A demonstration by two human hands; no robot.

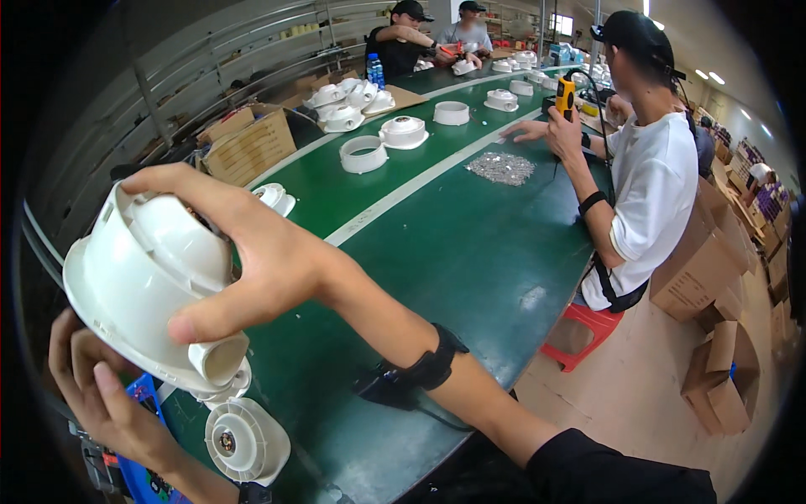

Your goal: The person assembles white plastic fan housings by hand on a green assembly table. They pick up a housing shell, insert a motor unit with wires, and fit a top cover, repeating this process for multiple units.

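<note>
A white, dome-shaped plastic housing (155,277) with a wide rim and a short round spout is held up at the left, above the green table. My right hand (260,252) reaches across and grips it, fingers over its upper end and thumb on its near side. Below the rim, my left hand (126,420) has its fingers curled but apart; whether they touch the housing I cannot tell. Another white housing (267,437) rests on the near table edge, its ribbed round face up. A blue tray (134,475) with small dark parts is partly hidden by my left hand.
Along the green table (420,244) stand white rings (363,155) and domed housings (404,132). A pile of small metal pieces (501,168) lies ahead. At the right, a co-worker (646,176) holds a yellow device (565,98) beside a red stool (581,336). A cardboard box (248,144) stands far left.
</note>
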